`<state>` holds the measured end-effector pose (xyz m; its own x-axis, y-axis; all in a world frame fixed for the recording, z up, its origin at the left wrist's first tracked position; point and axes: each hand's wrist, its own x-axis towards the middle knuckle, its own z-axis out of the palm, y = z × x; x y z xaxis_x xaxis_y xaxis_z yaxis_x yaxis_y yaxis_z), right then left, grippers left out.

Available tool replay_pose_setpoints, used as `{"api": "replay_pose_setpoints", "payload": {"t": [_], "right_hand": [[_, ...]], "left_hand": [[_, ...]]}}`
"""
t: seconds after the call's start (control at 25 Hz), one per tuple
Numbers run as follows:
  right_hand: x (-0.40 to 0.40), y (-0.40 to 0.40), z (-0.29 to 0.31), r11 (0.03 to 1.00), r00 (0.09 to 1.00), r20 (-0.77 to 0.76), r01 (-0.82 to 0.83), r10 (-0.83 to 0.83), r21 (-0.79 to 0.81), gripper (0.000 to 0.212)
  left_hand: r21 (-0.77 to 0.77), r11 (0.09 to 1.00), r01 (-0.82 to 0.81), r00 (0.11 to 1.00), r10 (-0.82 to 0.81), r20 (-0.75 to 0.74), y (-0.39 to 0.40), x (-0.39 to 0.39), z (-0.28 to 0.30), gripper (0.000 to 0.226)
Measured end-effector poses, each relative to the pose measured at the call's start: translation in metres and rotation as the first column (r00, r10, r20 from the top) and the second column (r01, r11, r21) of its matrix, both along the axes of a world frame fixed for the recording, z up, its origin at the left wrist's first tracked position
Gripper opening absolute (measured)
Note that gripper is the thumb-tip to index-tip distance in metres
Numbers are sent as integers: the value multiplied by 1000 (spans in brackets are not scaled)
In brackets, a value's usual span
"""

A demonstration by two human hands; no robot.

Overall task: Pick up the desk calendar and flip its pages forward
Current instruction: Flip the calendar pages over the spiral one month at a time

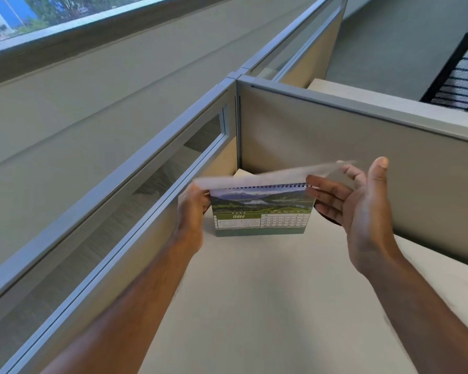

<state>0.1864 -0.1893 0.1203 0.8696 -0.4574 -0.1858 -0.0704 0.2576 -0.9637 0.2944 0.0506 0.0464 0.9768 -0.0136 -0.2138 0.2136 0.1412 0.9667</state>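
Above the pale counter, in the corner of the cubicle partitions, the desk calendar is showing its May page, its base apparently just off the surface. The left hand is clasping its left edge while the right hand is lying open behind a lifted page, fingers loose. That page is blurring in motion, so it could be slipping back or tearing at the spiral binding. Whether the right fingertips are pinching it is unclear; the calendar's back is hidden.
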Motion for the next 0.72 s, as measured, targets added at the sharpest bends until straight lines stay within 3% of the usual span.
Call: {"api": "replay_pose_setpoints", "payload": {"t": [0.2, 0.32, 0.4, 0.48, 0.56, 0.64, 0.72], "right_hand": [[25, 17, -11, 991, 997, 71, -31, 40, -128, 44], [31, 21, -27, 981, 991, 99, -69, 88, -183, 48], [30, 21, -41, 943, 985, 70, -128, 156, -308, 51], [27, 20, -53, 833, 982, -9, -166, 190, -528, 50], [26, 17, -62, 598, 981, -85, -174, 174, -783, 49], [26, 15, -69, 400, 971, -130, -202, 199, -894, 53], [25, 12, -71, 312, 966, -152, -214, 211, -926, 56]], "left_hand": [[60, 998, -11, 999, 9, 42, -5, 2, -5, 8], [78, 994, -76, 995, 70, 78, -13, 0, -7, 15], [88, 988, -129, 990, 123, 67, -17, 0, -8, 19], [71, 984, -161, 987, 159, 39, -20, 2, -9, 18], [65, 982, -176, 984, 176, 9, -23, 3, -9, 17], [90, 979, -182, 983, 183, -3, -24, 4, -8, 16], [97, 978, -184, 983, 184, 12, -24, 4, -5, 17]]}}
